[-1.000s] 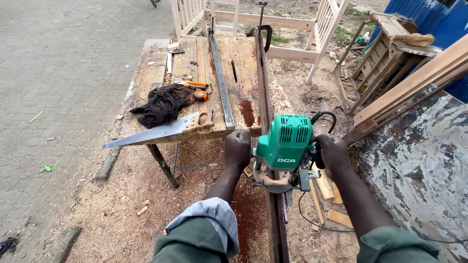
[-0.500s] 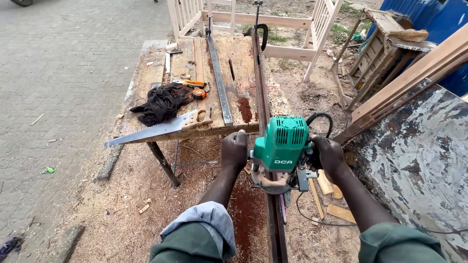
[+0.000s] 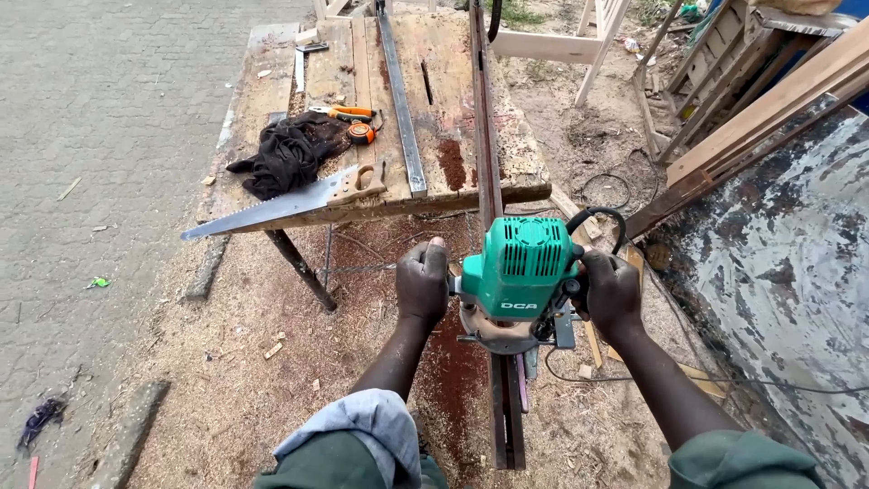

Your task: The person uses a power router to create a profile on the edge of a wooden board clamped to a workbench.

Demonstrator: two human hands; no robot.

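A green electric router (image 3: pixel 523 272) sits on a long, narrow dark wooden strip (image 3: pixel 486 136) that runs from the workbench toward me, past the bench's near edge. My left hand (image 3: pixel 422 282) grips the router's left handle. My right hand (image 3: pixel 610 290) grips its right handle. The router's black cable (image 3: pixel 597 217) loops up behind it. Reddish sawdust lies on the ground under the strip.
A worn wooden workbench (image 3: pixel 520 167) carries a handsaw (image 3: pixel 281 204), a black cloth (image 3: pixel 285 154), an orange tape measure (image 3: pixel 360 132), orange-handled pliers and a long metal straightedge (image 3: pixel 400 104). Planks (image 3: pixel 769 104) lean at the right beside a paint-flaked panel (image 3: pixel 797 263). A paved path lies left.
The router and both hands have slid a little along the strip toward me, away from the bench edge. My head has tilted down, so the bench sits higher in view.
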